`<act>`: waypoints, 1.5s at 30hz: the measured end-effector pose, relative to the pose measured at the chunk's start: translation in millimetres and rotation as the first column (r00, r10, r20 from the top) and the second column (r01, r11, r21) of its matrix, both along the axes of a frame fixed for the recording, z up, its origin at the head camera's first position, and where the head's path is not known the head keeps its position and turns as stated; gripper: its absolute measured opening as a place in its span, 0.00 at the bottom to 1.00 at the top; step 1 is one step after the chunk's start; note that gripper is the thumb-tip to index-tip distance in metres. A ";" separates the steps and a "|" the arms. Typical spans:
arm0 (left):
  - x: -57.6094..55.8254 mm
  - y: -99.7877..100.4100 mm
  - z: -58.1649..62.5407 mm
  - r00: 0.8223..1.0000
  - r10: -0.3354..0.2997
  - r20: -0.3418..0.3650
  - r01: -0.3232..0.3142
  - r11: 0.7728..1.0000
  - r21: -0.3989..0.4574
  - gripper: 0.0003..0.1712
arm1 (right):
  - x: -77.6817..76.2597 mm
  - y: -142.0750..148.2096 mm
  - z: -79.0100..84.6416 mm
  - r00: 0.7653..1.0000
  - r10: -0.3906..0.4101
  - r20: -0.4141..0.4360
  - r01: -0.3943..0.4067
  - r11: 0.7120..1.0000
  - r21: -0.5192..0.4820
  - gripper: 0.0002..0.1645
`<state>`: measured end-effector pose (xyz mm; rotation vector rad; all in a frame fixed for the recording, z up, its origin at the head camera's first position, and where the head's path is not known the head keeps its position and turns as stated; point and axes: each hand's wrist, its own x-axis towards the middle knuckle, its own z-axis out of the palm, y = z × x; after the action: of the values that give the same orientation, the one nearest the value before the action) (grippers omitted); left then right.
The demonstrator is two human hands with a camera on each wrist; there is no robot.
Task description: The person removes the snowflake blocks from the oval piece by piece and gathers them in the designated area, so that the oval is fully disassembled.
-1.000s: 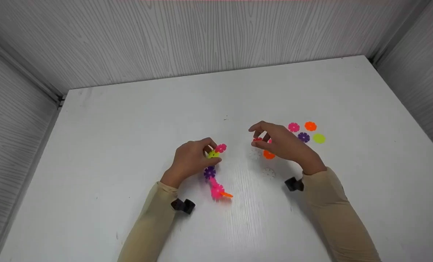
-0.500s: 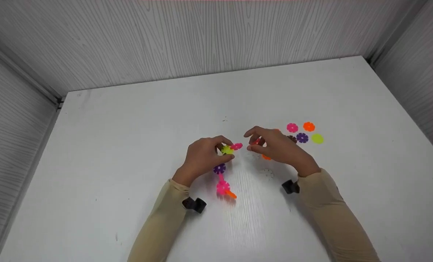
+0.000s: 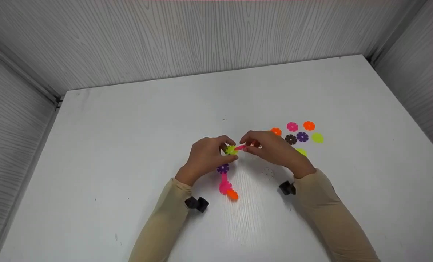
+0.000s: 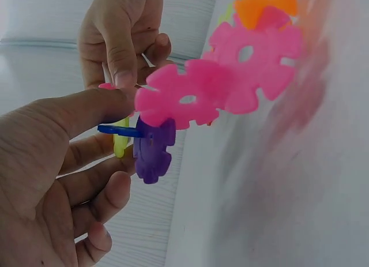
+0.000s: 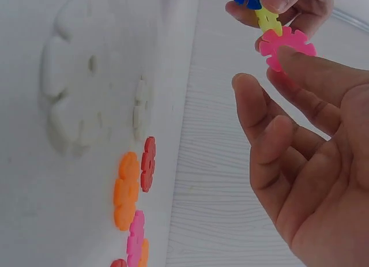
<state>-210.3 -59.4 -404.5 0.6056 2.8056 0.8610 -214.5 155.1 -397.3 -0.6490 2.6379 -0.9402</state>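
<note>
Chain of slotted discs (image 3: 225,187), over the white table (image 3: 129,116) and trailing toward the person, looks light, stiff and smooth, its joints likely the weak spots, so flat faces beside a slot should suit best; its long axis runs from the orange disc (image 3: 233,195) nearest the person, away through pink discs (image 3: 224,177) and a purple disc (image 3: 223,168), then bends right at a yellow disc (image 3: 231,150). There the left hand (image 3: 207,156) pinches it, while the right hand (image 3: 274,148) grips the pink end disc (image 3: 240,147) between thumb and finger; beyond lie loose coloured discs (image 3: 292,126).
</note>
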 end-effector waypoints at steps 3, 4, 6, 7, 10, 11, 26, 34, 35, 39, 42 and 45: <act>-0.2 0.0 -0.2 1.000 -0.012 -0.014 0.012 1.000 0.000 0.20 | 0.3 -0.9 0.7 1.000 -0.004 -0.024 0.004 1.000 -0.001 0.11; -0.3 -0.2 -0.4 1.000 -0.016 -0.017 0.016 1.000 0.006 0.19 | 0.2 -1.0 0.8 0.999 -0.005 -0.036 0.005 1.000 -0.001 0.10; -0.3 -0.7 0.0 1.000 -0.018 -0.023 0.018 1.000 0.020 0.19 | 0.1 -1.0 1.2 0.997 -0.004 -0.072 0.003 1.000 -0.006 0.08; -0.2 -1.1 0.5 0.999 -0.019 -0.028 0.020 0.999 0.030 0.19 | 0.3 -0.4 2.0 0.996 0.000 -0.094 -0.002 1.000 -0.015 0.08; -0.2 -3.3 3.1 0.996 -0.036 -0.086 0.040 0.998 0.049 0.18 | -1.2 5.1 4.8 0.987 0.021 -0.160 -0.031 0.998 -0.060 0.07; -0.2 -5.3 3.9 0.993 -0.038 -0.112 0.044 0.998 0.047 0.18 | -2.1 9.2 6.2 0.985 0.009 -0.173 -0.023 0.997 -0.079 0.07; -6.5 -49.5 -4.6 0.995 0.082 -0.050 -0.077 0.993 0.092 0.18 | -16.0 64.7 13.5 0.951 -0.302 0.060 0.308 0.943 -0.127 0.14; -6.3 -46.6 -8.8 0.997 0.075 -0.033 -0.073 0.996 0.052 0.19 | -18.9 72.0 9.4 0.960 -0.278 0.031 0.280 0.949 -0.148 0.20; -6.4 -46.4 -9.4 0.997 0.075 -0.029 -0.074 0.996 0.048 0.20 | -18.9 72.8 9.2 0.962 -0.270 0.031 0.272 0.951 -0.145 0.20; -6.3 -46.5 -10.8 0.997 0.075 -0.019 -0.074 0.997 0.037 0.20 | -19.1 76.1 9.9 0.968 -0.248 0.046 0.252 0.959 -0.131 0.19; -6.4 -46.8 -11.5 0.997 0.075 -0.019 -0.075 0.997 0.033 0.19 | -18.6 79.6 10.6 0.970 -0.240 0.049 0.244 0.963 -0.115 0.19; -6.1 -46.8 -12.0 0.997 0.075 -0.023 -0.074 0.997 0.030 0.19 | -18.3 82.9 11.3 0.969 -0.241 0.057 0.245 0.965 -0.095 0.18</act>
<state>-216.4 -106.2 -416.5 0.5218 2.8588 0.9153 -232.7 238.0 -386.0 -0.3238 2.6860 -1.1485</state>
